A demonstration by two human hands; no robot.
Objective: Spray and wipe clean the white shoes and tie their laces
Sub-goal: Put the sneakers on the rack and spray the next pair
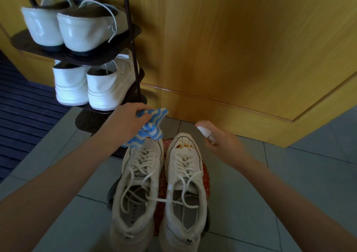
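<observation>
Stained white sneakers [185, 166] w/ loose laces [143, 160]; left hand [128, 121] grips fuzzy striped cloth [152, 130], right hand [222, 141] clasps spray bottle [205, 131].

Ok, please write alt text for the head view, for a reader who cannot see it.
A person's right hand holds a spray bottle near the brown-stained toe of one white shoe, while the left hand grips a blue-and-white cloth above the toe of the other shoe. Both shoes' laces lie untied; a rack of white shoes stands behind.

White shoes [139, 182] sit on a red patterned pad [162, 186] on the tiled floor [289, 184]
</observation>
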